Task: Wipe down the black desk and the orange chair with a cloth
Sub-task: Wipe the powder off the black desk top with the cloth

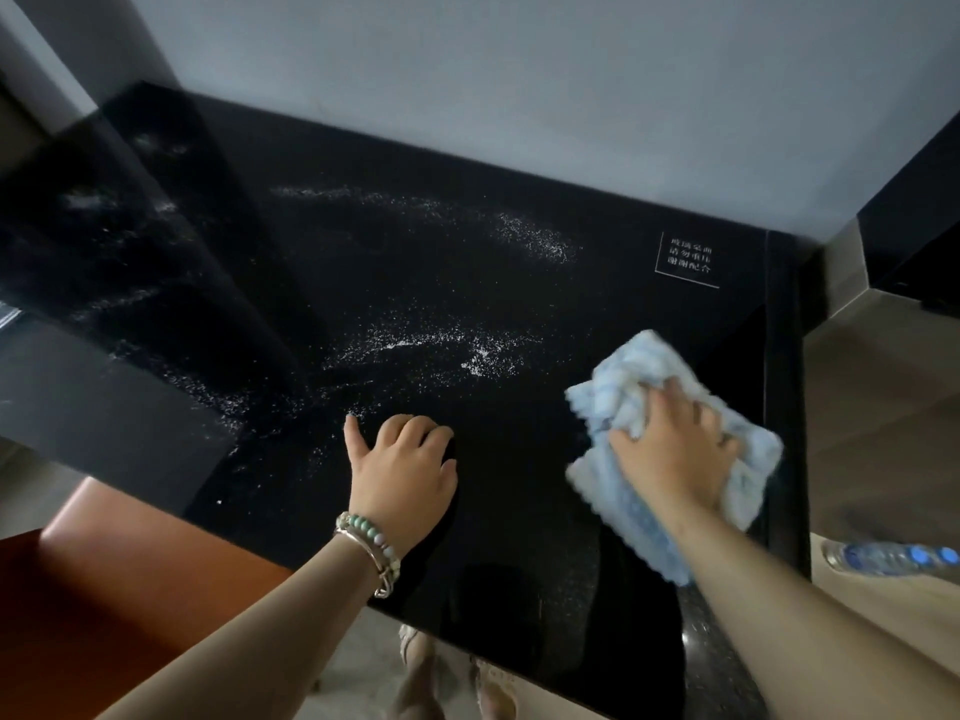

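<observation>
The right hand (675, 449) gripped the blue cloth (639, 366) near the right edge of the worktop (415, 283). The left hand (405, 470) rested by the front edge, fingers curled, empty. The orange chair (104, 589) stood at the front-left corner.

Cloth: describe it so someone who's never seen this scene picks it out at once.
The black desk fills the middle of the head view; go to its near right part. There the right hand grips a bunched cloth against the top. It is the only pale blue, fluffy thing there, unlike the loose white powder scattered to its left.
</observation>
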The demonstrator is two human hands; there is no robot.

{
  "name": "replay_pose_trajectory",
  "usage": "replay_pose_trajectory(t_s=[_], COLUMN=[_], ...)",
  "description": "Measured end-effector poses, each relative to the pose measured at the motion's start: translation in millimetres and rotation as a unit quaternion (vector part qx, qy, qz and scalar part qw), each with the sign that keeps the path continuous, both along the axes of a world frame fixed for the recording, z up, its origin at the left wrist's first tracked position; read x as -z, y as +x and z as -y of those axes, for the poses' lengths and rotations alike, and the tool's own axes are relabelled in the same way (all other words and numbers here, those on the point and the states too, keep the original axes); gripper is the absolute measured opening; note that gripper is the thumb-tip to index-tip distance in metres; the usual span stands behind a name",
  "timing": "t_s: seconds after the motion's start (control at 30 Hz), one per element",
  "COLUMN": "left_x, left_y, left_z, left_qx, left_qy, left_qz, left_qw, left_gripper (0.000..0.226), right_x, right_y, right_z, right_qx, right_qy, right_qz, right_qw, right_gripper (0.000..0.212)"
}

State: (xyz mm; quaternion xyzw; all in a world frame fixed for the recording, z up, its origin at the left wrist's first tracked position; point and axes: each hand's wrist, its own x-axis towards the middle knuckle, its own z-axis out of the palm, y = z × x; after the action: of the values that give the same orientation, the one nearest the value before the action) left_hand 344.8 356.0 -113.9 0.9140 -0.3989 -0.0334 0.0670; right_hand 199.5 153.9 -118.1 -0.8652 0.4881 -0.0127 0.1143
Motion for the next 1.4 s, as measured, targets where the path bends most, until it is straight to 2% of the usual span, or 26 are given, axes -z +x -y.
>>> replay_pose_trajectory(t_s=[0.03,0.1,0.13,0.17,0.2,0.27,0.33,0.37,0.43,0.53,0.6,0.63,0.7,0.73,0.8,0.9,0.97,1.03,1.07,1.1,1.13,1.17,1.2,1.27,1.3,1.4], left_x=[-1,-4,-5,-6,-8,-12,-13,-13,-12,-13,-13,-13,-14,-14,-14,-11,-8,-6,-5,-4,-3,-2,-1,1,2,5], left_y=[4,15,20,26,33,49,67,75,90,105,110,114,122,127,135,143,147,150,150,150,149,149,149,151,152,154], left_z=[4,13,18,21,24,28,33,35,43,61,73,79,90,96,107,124,134,142,145,148,151,153,155,159,162,168], left_qx=[0.01,0.036,0.051,0.067,0.081,0.103,0.116,0.12,0.129,0.135,0.146,0.154,0.167,0.169,0.162,0.141,0.13,0.121,0.117,0.115,0.114,0.111,0.109,0.108,0.106,0.096], left_qy=[-0.01,-0.032,-0.041,-0.051,-0.061,-0.068,-0.051,-0.041,-0.032,-0.02,-0.001,0.009,0.031,0.041,0.062,0.097,0.113,0.114,0.112,0.112,0.114,0.117,0.119,0.125,0.129,0.132], left_qz=[-0.006,-0.02,-0.027,-0.033,-0.04,-0.049,-0.051,-0.053,-0.063,-0.082,-0.098,-0.102,-0.103,-0.102,-0.101,-0.099,-0.097,-0.095,-0.093,-0.091,-0.09,-0.09,-0.088,-0.079,-0.073,-0.075], left_qw=[1.0,0.999,0.998,0.996,0.994,0.991,0.991,0.99,0.989,0.987,0.984,0.983,0.98,0.98,0.98,0.98,0.98,0.982,0.982,0.983,0.983,0.983,0.983,0.983,0.983,0.984], left_gripper=[0.029,0.031,0.032,0.033,0.034,0.038,0.044,0.047,0.051,0.052,0.051,0.05,0.047,0.047,0.049,0.051,0.052,0.051,0.051,0.051,0.051,0.052,0.052,0.052,0.053,0.053], right_x=[1,5,4,-1,-2,-3,-8,-9,-7,0,2,-2,-11,-14,-17,-23,-23,-24,-27,-32,-25,-27,-28,-22,-20,-26], right_y=[8,13,12,12,10,6,13,22,43,65,66,64,56,50,41,43,53,72,80,86,84,86,91,85,79,76], right_z=[-18,-45,-41,-30,-13,23,43,42,26,-11,-19,-15,9,26,58,90,97,85,71,51,47,44,49,84,102,152], right_qx=[-0.059,-0.21,-0.257,-0.26,-0.216,-0.033,0.142,0.173,0.144,0.002,-0.072,-0.072,-0.001,0.055,0.151,0.19,0.168,0.098,0.007,-0.096,-0.144,-0.175,-0.217,-0.067,-0.004,0.154], right_qy=[0.005,-0.067,-0.097,-0.103,-0.099,-0.057,-0.031,-0.034,-0.016,-0.004,0.01,0.017,-0.007,-0.037,-0.029,0.073,0.07,0.06,0.104,0.185,0.21,0.184,0.116,-0.009,-0.03,0.058], right_qz=[0.024,0.013,0.013,0.007,-0.01,-0.014,0.019,0.014,-0.001,0.006,0.043,0.083,0.159,0.16,0.082,-0.022,-0.047,0.013,0.121,0.241,0.327,0.332,0.258,0.132,0.118,0.081], right_qw=[0.998,0.975,0.961,0.96,0.971,0.998,0.989,0.984,0.989,1.0,0.996,0.994,0.987,0.985,0.985,0.979,0.982,0.993,0.987,0.948,0.91,0.909,0.934,0.989,0.993,0.983], right_gripper=[0.056,0.049,0.047,0.048,0.049,0.046,0.04,0.039,0.04,0.053,0.051,0.046,0.025,0.021,0.033,0.051,0.049,0.05,0.05,0.054,0.06,0.058,0.045,0.023,0.021,0.041])
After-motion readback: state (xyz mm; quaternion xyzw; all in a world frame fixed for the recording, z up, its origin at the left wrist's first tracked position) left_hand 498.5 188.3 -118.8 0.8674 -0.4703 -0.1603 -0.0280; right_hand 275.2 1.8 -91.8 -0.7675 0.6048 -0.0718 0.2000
